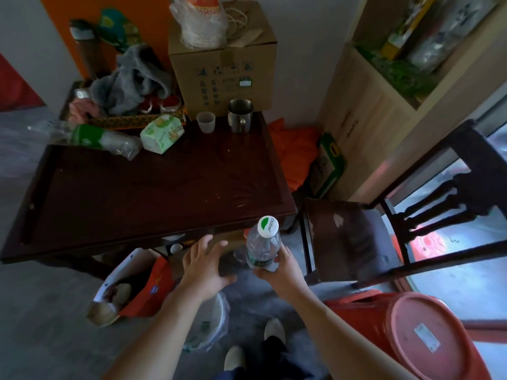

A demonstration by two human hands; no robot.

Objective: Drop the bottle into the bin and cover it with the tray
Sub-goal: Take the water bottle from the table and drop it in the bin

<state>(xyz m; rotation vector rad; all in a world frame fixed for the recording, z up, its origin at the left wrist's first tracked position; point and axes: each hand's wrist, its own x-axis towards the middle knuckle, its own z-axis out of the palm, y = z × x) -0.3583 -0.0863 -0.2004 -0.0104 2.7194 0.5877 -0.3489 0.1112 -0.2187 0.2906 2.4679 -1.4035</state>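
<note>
My right hand (279, 270) grips a clear plastic bottle (263, 248) by its lower part. The bottle is upright, with a white cap that has a green leaf mark, and sits just in front of the table's near edge. My left hand (205, 267) lies beside it, fingers spread over a dark flat tray (229, 263), thumb curled under its edge. Most of the tray is dim and hard to make out. A white bin (215, 319) with a clear liner stands on the floor below, partly hidden by my left forearm.
A dark wooden table (153, 187) carries a cardboard box (222, 67), a metal mug (240, 115), a small cup, tissues and cloths at its back. A wooden chair (356, 239) stands to the right, a red round stool (428, 338) at bottom right, and open bags (131, 286) on the floor to the left.
</note>
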